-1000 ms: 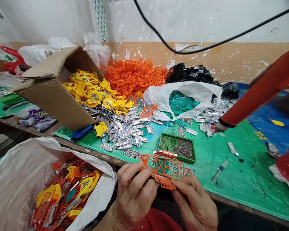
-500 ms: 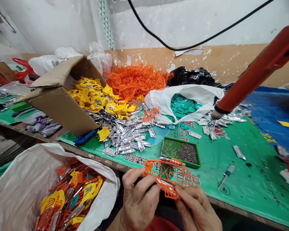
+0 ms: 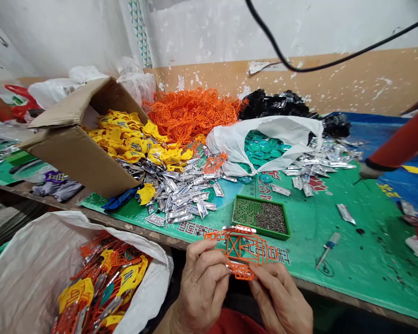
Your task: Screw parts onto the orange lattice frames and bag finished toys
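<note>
My left hand [image 3: 202, 291] and my right hand [image 3: 277, 297] together grip an orange plastic lattice frame [image 3: 238, 250] just above the table's near edge. A silver metal strip [image 3: 239, 268] lies along its lower side, and another [image 3: 238, 228] runs along its upper side. Nearest the frame on the mat is a green tray [image 3: 261, 217], holding a perforated plate and a heap of small dark screws. To my left hand's side, an open white sack [image 3: 24, 283] holds orange, yellow and silver pieces.
A green printed mat [image 3: 362, 250] covers the table, with a small screwdriver [image 3: 328, 248] on it. Behind are silver strips [image 3: 181, 197], yellow parts in a cardboard box [image 3: 80, 160], an orange lattice heap [image 3: 191, 113] and a white bag of teal pieces [image 3: 264, 146]. A red electric tool [image 3: 400, 144] hangs at right.
The hanging red tool has swung to the right. The orange frame has shifted slightly in my hands, and the whole view has moved a little.
</note>
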Tool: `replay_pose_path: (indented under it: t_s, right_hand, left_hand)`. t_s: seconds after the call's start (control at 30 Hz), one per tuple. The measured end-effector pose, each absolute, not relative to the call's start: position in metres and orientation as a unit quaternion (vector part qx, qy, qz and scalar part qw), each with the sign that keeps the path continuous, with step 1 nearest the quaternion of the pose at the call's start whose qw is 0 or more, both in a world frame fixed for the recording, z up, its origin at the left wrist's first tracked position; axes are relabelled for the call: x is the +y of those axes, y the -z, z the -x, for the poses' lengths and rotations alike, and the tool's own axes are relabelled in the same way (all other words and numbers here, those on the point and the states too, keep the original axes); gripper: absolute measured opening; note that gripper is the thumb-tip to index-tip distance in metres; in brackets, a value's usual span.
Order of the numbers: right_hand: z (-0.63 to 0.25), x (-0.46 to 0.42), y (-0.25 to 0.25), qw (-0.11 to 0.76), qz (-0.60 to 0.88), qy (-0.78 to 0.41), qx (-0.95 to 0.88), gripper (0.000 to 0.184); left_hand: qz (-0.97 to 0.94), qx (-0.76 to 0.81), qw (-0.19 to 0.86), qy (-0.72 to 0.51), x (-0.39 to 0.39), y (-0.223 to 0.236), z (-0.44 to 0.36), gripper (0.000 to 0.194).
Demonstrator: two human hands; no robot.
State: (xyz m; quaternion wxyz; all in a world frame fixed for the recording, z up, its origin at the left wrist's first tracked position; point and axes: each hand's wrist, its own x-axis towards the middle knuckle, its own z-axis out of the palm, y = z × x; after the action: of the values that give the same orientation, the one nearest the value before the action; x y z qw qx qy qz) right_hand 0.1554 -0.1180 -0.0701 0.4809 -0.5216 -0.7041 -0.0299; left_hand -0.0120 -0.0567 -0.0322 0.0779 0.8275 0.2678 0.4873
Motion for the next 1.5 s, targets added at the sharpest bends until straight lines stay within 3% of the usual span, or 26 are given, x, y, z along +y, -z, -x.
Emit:
replay_pose_path:
  t_s: [0.63,1.03,1.5]
  right_hand:
    - [-0.152,-0.117,0.059,0.471,0.526,0.016,-0.708,0.018]
    - [-0.157,-0.113,0.056,0.484,0.508,0.002,-0.713,0.020]
    - [-0.152,-0.119,0.054,0.507,0.527,-0.022,-0.681,0.009]
  left_hand:
    - [-0.837,0.239,0.170,-0.462,-0.053,0.033,0.019,0.024]
    - [-0.839,0.225,0.179,-0.462,-0.051,0.030,0.017,0.020]
    - [-0.841,0.209,0.198,-0.457,-0.054,0.029,0.018,0.020]
